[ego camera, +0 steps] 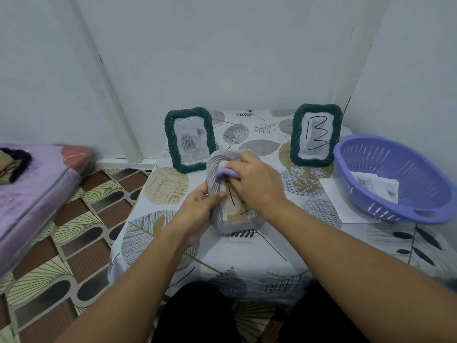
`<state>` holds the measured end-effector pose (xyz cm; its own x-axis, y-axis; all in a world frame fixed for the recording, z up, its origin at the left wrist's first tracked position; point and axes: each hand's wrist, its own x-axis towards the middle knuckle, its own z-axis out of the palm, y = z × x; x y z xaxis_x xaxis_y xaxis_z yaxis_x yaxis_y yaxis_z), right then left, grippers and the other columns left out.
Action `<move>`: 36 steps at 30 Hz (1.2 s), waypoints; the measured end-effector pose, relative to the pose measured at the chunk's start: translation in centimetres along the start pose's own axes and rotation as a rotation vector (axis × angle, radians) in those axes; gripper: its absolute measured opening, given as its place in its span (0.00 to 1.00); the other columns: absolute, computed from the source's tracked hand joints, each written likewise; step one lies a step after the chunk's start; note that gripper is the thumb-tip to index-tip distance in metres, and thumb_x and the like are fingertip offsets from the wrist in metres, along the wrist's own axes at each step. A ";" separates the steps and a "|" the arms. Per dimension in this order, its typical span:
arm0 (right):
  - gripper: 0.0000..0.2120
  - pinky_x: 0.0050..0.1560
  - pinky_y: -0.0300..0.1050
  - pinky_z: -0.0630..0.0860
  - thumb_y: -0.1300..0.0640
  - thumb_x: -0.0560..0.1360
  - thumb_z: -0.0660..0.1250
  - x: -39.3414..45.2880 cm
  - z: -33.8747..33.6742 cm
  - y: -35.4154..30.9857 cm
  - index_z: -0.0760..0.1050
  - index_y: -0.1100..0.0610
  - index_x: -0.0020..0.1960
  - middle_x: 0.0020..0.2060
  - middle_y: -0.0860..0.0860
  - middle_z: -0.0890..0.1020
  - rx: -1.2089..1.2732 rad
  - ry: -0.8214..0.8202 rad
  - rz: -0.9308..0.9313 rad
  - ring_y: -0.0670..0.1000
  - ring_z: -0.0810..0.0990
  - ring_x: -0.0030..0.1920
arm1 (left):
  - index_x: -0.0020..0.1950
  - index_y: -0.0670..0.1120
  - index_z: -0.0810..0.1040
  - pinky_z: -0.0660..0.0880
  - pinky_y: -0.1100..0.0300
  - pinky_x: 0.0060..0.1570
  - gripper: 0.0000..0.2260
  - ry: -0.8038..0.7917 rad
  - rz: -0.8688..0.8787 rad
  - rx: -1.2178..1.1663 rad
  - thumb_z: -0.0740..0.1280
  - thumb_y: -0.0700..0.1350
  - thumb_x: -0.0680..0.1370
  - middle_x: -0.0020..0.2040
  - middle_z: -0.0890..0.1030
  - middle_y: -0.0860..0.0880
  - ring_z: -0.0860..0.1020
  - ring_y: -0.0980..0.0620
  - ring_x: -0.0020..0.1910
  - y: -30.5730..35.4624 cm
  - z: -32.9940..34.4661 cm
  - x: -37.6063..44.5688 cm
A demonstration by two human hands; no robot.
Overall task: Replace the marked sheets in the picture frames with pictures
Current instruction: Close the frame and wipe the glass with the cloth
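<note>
While both hands work at mid-table, the head view shows a grey frame (223,194) lying near the front edge of the table (272,256). Left hand (200,209) grips its left rim; right hand (252,181) pinches a lilac piece (227,173) at its top. Ink-marked sheet (237,201) sits inside. Frame looks light and stiff, ribbed for grip; the sheet is thin, best taken by an edge. Two green frames (189,139) stand behind, a basket (395,179) to the right.

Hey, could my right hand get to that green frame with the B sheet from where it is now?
Probably yes. The right hand is busy gripping the grey frame, but the B frame stands upright just beyond it, with bare tablecloth between them.
</note>
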<state>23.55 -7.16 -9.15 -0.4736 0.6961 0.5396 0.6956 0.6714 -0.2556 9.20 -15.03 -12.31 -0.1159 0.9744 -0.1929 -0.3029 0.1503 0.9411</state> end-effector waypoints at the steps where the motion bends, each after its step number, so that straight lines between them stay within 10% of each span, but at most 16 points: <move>1: 0.08 0.36 0.48 0.76 0.47 0.80 0.65 -0.3 0.2 0.0 0.82 0.45 0.54 0.48 0.47 0.75 0.001 -0.006 0.001 0.54 0.79 0.42 | 0.69 0.42 0.76 0.78 0.44 0.63 0.14 0.001 0.001 -0.003 0.61 0.35 0.84 0.60 0.84 0.37 0.82 0.37 0.61 0.0 -0.1 0.0; 36: 0.07 0.35 0.51 0.78 0.47 0.79 0.66 -2.8 1.3 0.5 0.82 0.44 0.54 0.45 0.47 0.74 0.015 -0.050 -0.027 0.54 0.80 0.42 | 0.70 0.39 0.74 0.78 0.47 0.65 0.15 -0.006 0.001 -0.091 0.61 0.33 0.84 0.63 0.82 0.36 0.81 0.39 0.64 -1.0 -0.9 -0.2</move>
<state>24.52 -8.47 -11.81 -0.5193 0.6891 0.5055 0.6742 0.6938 -0.2533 8.70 -15.54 -13.42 -0.1111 0.9755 -0.1898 -0.3876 0.1333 0.9121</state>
